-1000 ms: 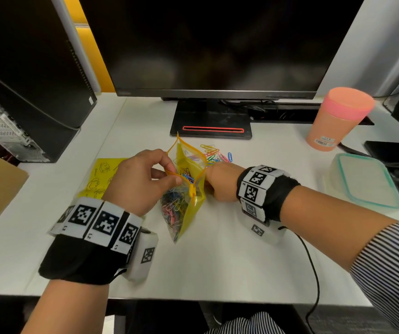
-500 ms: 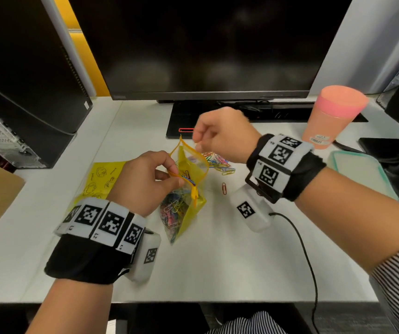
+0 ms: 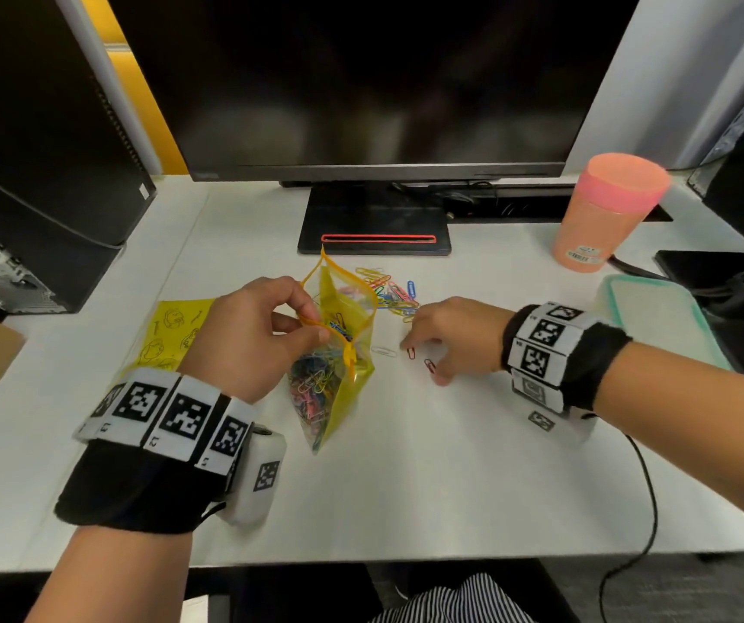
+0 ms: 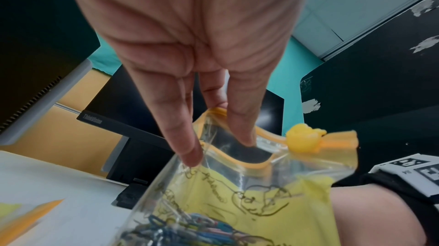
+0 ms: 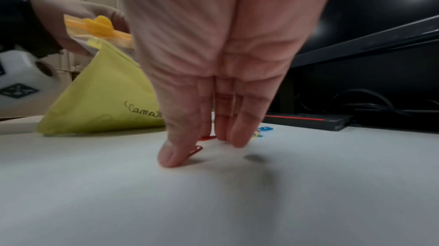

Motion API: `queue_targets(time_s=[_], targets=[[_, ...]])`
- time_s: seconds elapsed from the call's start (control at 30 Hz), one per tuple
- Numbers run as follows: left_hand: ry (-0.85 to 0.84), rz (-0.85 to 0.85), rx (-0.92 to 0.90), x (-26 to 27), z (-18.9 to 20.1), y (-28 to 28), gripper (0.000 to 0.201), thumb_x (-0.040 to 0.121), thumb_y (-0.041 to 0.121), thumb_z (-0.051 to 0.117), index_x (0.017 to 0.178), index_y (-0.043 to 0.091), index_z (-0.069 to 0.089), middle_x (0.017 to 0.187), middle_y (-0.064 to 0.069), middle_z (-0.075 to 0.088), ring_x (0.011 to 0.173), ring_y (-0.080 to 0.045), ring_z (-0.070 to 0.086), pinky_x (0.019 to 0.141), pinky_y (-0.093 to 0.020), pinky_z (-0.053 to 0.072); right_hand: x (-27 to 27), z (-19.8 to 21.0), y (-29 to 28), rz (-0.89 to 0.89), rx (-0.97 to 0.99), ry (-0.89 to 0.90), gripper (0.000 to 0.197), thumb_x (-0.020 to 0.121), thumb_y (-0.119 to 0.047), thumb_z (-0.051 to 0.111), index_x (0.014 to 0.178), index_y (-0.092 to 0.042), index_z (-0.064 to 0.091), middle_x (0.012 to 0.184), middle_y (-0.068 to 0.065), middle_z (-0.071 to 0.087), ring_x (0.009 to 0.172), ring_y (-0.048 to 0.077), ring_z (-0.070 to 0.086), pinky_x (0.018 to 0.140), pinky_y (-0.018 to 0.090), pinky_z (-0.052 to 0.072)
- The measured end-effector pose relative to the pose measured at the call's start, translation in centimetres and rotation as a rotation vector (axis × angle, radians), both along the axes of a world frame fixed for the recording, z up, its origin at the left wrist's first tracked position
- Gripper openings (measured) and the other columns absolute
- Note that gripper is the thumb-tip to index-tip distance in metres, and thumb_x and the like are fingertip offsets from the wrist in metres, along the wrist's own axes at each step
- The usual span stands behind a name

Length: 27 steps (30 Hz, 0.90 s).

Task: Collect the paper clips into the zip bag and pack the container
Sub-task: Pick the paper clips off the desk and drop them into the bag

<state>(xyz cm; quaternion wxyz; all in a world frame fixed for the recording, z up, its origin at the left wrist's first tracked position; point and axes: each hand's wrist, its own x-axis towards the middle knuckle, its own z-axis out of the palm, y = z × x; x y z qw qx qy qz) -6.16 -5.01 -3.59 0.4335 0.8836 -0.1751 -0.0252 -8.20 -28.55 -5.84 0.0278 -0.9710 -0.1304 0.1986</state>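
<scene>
Clips (image 3: 391, 290) lie loose on the bench (image 3: 406, 478) beside the zip bag (image 3: 332, 353): light, thin, slippery wire, best pinched at an edge. Left hand (image 3: 251, 337) pinches the bag's soft rim open; right hand (image 3: 453, 337), fingers straight, presses a red clip (image 5: 197, 150). Container (image 3: 662, 319) sits well right, nothing between.

One zip bag (image 3: 338, 348) stands near the middle of the desk with a heap of paper clips inside, too tangled to count. Three loose clips lie just right of it: one white clip (image 3: 383, 351) and two red clips (image 3: 411, 353). A far pile (image 3: 390, 290) is uncountable. One pink cup (image 3: 604, 213) and one lidded container (image 3: 658, 317) sit right. Two hands show.
</scene>
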Motion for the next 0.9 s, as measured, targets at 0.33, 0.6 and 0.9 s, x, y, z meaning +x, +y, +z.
queue_targets(time_s=[0.33,0.6,0.9], targets=[[-0.015,0.002,0.011,-0.1,0.1,0.0,0.014,0.073,0.020,0.076,0.074,0.020,0.062,0.090,0.027,0.054,0.075,-0.003,0.065,0.065,-0.016,0.045,2.1,-0.4,0.2,-0.015,0.109,-0.080,0.025,0.080,-0.012,0.067,0.104,-0.012,0.073,0.100,0.004,0.074,0.096,0.020,0.065,0.076,0.018,0.040],[-0.024,-0.009,0.017,0.1,0.1,-0.2,0.014,0.073,0.021,0.076,0.075,0.021,0.062,0.091,0.026,0.053,0.078,-0.005,0.065,0.068,-0.018,0.047,1.4,-0.1,0.0,-0.354,0.054,-0.169,0.037,0.086,-0.041,0.059,0.068,-0.010,0.051,0.071,0.006,0.055,0.073,0.026,0.053,0.059,0.024,0.036],[-0.006,-0.007,-0.002,0.1,0.1,0.2,0.015,0.073,0.021,0.076,0.073,0.023,0.062,0.093,0.026,0.054,0.078,-0.007,0.066,0.072,-0.021,0.048,2.2,-0.5,3.3,-0.374,-0.017,-0.155,0.028,0.089,-0.008,0.055,0.116,-0.001,0.055,0.118,0.018,0.059,0.105,0.032,0.061,0.070,0.028,0.038]])
